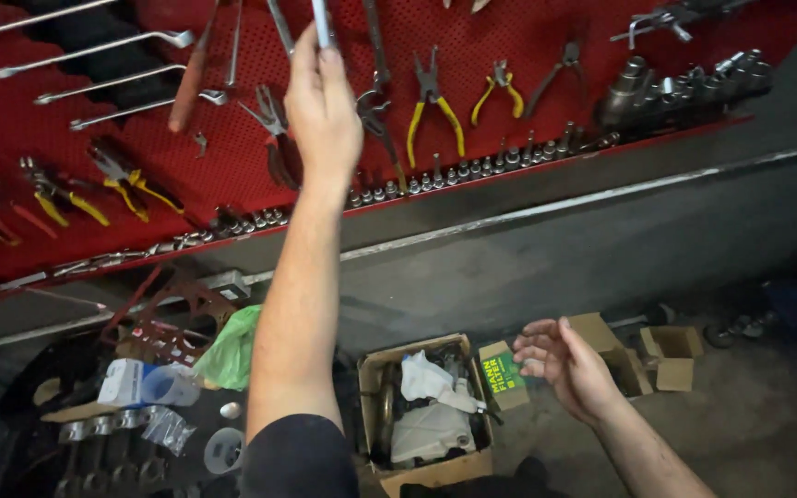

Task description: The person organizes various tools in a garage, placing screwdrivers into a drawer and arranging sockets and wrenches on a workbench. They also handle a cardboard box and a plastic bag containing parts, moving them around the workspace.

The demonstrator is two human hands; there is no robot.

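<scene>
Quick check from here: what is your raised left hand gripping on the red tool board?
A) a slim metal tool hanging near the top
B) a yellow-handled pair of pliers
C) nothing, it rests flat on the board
A: the left hand is up at the red tool board, fingers closed around a slim metal tool; the yellow-handled pliers hang untouched to its right.

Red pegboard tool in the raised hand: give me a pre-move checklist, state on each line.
1. Left hand closed around the slim metal tool: ok.
2. Tool's upper end and hook visible: cannot tell, cut off by the frame.
3. Neighbouring yellow-handled pliers apart from the fingers: ok.
4. Right hand empty and open: ok.
5. Cardboard box directly below the raised hand: not ok.
</scene>
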